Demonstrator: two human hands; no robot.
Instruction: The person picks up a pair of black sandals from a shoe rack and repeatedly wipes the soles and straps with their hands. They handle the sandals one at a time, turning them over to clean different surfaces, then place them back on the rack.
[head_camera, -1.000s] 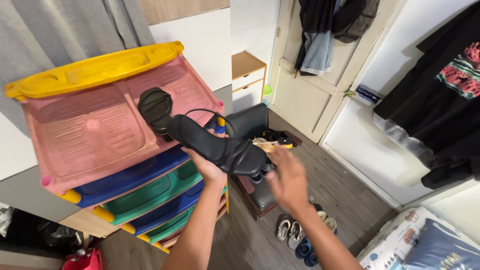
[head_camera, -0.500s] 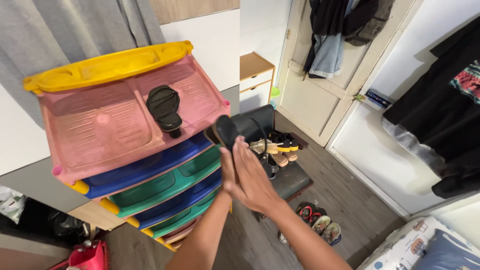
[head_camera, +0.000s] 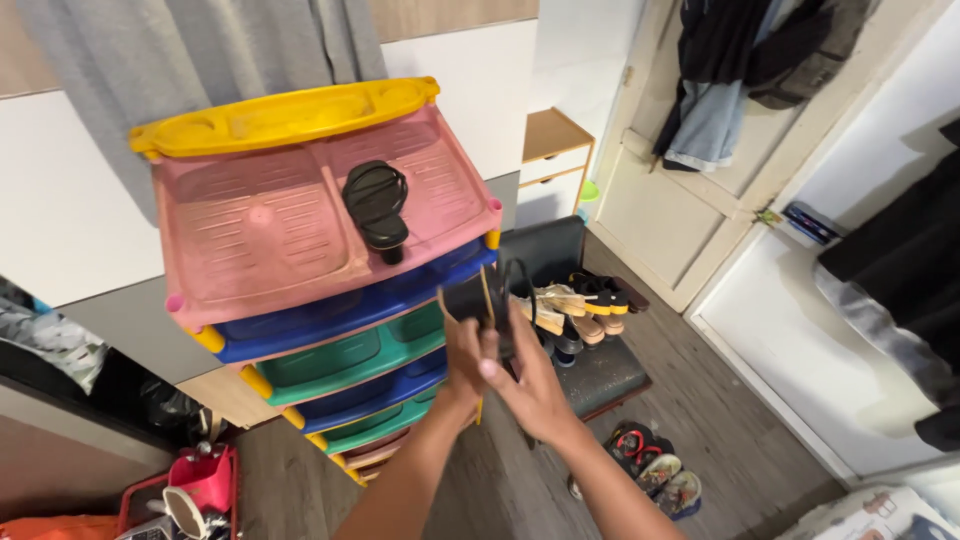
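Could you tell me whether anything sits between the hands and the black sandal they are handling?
Nothing visible does. The left hand and right hand both already touch the black sandal, held on edge in front of the drawer unit. Its mate lies apart on the pink top.

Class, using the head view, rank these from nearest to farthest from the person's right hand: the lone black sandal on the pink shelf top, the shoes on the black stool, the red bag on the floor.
1. Shoes on the black stool, just right of the right hand.
2. Black sandal, up left on the pink shelf top.
3. Red bag, far lower left on the floor.
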